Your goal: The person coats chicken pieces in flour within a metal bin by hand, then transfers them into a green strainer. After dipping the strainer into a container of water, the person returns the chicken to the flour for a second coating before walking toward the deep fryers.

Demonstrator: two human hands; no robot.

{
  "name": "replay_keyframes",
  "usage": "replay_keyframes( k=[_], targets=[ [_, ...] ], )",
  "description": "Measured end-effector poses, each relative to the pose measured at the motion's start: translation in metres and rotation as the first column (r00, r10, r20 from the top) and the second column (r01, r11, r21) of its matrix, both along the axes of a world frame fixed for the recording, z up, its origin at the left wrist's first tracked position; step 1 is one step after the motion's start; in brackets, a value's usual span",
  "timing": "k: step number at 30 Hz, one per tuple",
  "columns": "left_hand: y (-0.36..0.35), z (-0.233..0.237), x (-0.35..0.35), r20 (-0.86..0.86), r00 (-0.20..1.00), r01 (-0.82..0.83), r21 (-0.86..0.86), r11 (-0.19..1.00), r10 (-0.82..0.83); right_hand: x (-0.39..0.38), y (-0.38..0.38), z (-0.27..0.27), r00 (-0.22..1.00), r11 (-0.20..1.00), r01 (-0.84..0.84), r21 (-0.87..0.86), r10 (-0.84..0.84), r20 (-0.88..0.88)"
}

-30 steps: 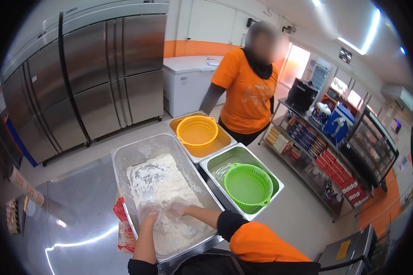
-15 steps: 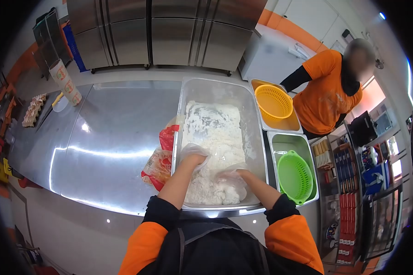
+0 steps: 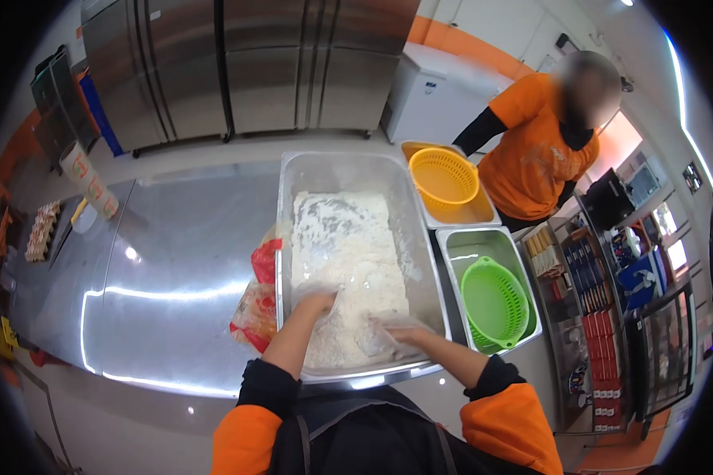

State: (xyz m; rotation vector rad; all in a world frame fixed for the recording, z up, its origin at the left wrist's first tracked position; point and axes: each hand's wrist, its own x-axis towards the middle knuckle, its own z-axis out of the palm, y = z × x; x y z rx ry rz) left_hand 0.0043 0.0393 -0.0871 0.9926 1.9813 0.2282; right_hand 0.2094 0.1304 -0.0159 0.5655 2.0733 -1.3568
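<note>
A large metal tray [image 3: 428, 301] stands at the table's front edge with a bed of white flour [image 3: 348, 253] in it. Both hands wear clear plastic gloves and reach into the flour near the tray's front end. My left hand [image 3: 322, 302] is at the left side of the heap, its fingers hidden by the loose glove and flour. Further right, my right hand [image 3: 392, 333] touches the flour by the front right corner; motion smears its fingers. I cannot tell whether either hand grips anything.
A red-printed plastic bag [image 3: 255, 313] lies left of the tray. To its right are a yellow basket [image 3: 445, 176] and a green basket [image 3: 495, 301] in metal pans. A person [image 3: 531, 150] in orange stands behind them. A printed cup stack [image 3: 89, 180] and egg cartons [image 3: 43, 231] sit far left.
The view has shifted, so the tray appears lower and further left. Both hands remain in the flour; the heap by my right hand looks flatter and more spread.
</note>
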Motion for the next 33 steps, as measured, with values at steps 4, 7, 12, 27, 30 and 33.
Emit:
replay_keyframes(
  k=[4, 7, 12, 27, 30, 33],
  targets=[
    [-0.004, -0.027, -0.009, 0.137, 0.989, 0.022, 0.224, 0.974, -0.054, -0.011, 0.004, -0.07, 0.958, 0.947, 0.268, -0.18, -0.281, -0.051],
    [-0.015, 0.004, -0.002, 0.504, 0.86, -0.206, 0.199, 0.958, 0.08, -0.033, 0.012, -0.106, 0.948, 0.982, 0.191, -0.008, -0.187, -0.256],
    [-0.016, 0.019, 0.002, 0.51, 0.83, -0.292, 0.051, 0.955, 0.226, -0.053, 0.004, -0.005, 0.966, 0.719, -0.114, 0.686, 0.242, -0.094],
    [-0.012, 0.053, 0.046, 0.413, 0.902, -0.277, 0.326, 0.904, 0.127, -0.099, 0.003, -0.202, 0.83, 0.868, 0.213, 0.448, 0.082, -0.552],
    [0.009, -0.015, 0.027, 0.425, 0.877, -0.379, 0.318, 0.869, 0.226, -0.079, 0.019, -0.167, 0.886, 0.96, 0.154, 0.233, -0.03, -0.463],
    [0.018, -0.072, -0.009, 0.45, 0.893, -0.196, 0.327, 0.924, 0.03, -0.064, 0.041, -0.125, 0.915, 0.986, 0.143, -0.084, -0.164, -0.369]
  ],
)
